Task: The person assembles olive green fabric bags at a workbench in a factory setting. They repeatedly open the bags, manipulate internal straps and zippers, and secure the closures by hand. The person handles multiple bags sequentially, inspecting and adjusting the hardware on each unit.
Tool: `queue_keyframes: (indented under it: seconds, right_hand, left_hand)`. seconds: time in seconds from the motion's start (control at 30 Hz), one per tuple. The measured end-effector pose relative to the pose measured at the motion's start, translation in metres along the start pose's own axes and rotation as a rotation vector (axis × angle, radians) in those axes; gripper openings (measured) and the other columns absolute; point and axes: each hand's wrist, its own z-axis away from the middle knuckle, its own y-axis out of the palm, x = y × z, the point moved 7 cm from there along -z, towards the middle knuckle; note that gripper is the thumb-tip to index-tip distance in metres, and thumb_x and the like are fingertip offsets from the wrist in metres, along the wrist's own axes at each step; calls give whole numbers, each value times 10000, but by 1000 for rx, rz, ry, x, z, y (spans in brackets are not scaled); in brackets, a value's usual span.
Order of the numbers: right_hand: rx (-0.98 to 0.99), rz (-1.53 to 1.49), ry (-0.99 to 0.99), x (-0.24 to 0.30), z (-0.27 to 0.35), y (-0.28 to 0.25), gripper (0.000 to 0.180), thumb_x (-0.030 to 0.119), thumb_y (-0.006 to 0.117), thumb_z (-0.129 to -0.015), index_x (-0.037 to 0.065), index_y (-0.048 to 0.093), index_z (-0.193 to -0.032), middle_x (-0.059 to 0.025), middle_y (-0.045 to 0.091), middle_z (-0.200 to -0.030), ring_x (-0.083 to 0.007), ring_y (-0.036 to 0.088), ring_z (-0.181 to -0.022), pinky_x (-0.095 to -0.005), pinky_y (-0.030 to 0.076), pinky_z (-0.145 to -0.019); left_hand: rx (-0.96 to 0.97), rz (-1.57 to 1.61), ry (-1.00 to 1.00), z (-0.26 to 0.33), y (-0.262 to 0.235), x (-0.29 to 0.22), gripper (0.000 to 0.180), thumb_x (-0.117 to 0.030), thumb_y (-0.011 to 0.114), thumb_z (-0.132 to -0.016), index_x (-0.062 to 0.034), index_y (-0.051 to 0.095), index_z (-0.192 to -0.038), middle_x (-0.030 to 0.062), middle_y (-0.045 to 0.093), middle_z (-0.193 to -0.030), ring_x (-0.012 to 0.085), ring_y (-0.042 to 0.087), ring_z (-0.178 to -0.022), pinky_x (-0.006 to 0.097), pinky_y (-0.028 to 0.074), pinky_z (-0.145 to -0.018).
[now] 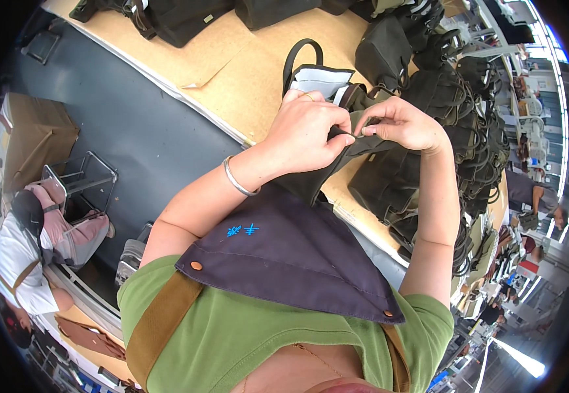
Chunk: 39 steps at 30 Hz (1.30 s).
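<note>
Hands at work on a dark bag above a workbench.

Left hand (307, 131) and right hand (402, 123) are both closed, fingertips pinching the upper edge of a dark olive bag (337, 164) that hangs between them over the near edge of the tan workbench (252, 78). The two hands almost touch at the pinch point. A metal bangle (237, 180) sits on the left wrist and a ring shows on one left finger. Just behind the hands stands a black bag with a looped handle (311, 69) and a pale lining. A heap of similar dark bags (461, 111) fills the bench to the right. Another person in a white top (19, 262) sits low at the far left (face not noted). A dark apron (284, 255) with tan straps covers the wearer's green shirt.
</note>
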Motion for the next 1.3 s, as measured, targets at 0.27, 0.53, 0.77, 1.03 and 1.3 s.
queue_keyframes:
  seconds: [0.27,0.53,0.77,1.03,1.3]
  right_hand:
    - [-34,-73,59,0,1,2,192,113,587,-884,-16,705,-962,75,451,-631,-39,378,-626,-232,314,-560]
    - [-99,-100,70,7,4,0,210,166,607,-879,-5,715,-935,63,508,-659,-42,407,-630,-238,334,-567]
    - [-87,-19,23,15,9,7,162,80,606,-850,-6,714,-934,66,478,-649,-39,393,-618,-253,334,-547]
    - [-86,-137,139,4,8,-4,193,121,594,-902,-35,707,-884,83,448,-620,-25,374,-606,-237,316,-533]
    - [-197,-74,112,2,10,-1,216,151,593,-934,-25,713,-903,81,478,-625,-26,376,-597,-238,322,-532]
  left_hand:
    - [-7,-15,-14,0,-1,1,121,-244,729,-769,-138,671,-766,3,627,-696,211,571,-760,358,360,-789]
    - [-16,-35,-34,2,-1,-1,119,-238,729,-762,-132,677,-770,14,652,-723,217,582,-778,368,365,-806]
    - [-28,-1,38,1,-4,-2,127,-242,736,-773,-135,667,-778,6,620,-689,212,570,-757,359,360,-789]
    - [-13,3,39,1,-3,-4,134,-255,734,-788,-138,668,-776,7,617,-681,209,559,-743,348,350,-778]
    - [-57,-35,-1,1,-2,-6,148,-248,748,-761,-137,652,-741,0,628,-683,204,558,-736,354,358,-763]
